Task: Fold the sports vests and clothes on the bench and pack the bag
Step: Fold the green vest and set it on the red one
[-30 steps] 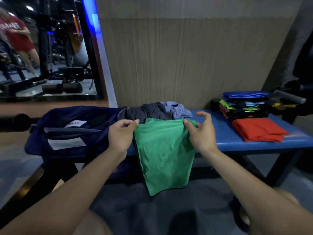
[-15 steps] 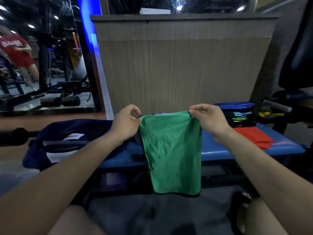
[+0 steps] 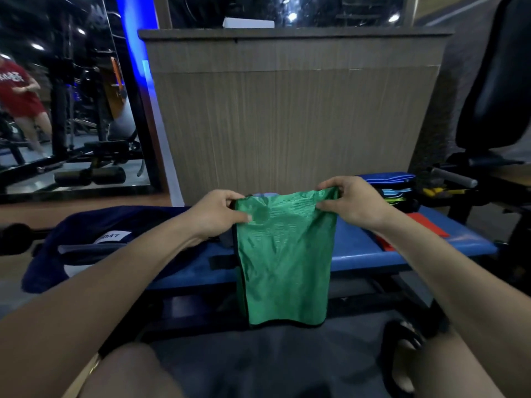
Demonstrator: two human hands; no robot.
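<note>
Between both hands, green vest [image 3: 283,262] hangs before the tabletop [image 3: 359,248]: left hand [image 3: 218,215] and right hand [image 3: 349,201] pinch its top corners. Left of them, navy bag [image 3: 86,239]; white label [image 3: 112,237] unreadable.

We see a blue padded table [image 3: 353,248] running across the view on a dark frame. At its left end lies a navy bag [image 3: 86,248], open on top, with a white label showing; part of it hangs over the front edge. At the right end sits a stack of folded clothes [image 3: 393,191], blue on top with black, light blue and yellow-green layers beneath. Just in front of that stack lies a flat folded red garment [image 3: 425,225]. A black strap [image 3: 218,261] rests on the padding near the middle.
</note>
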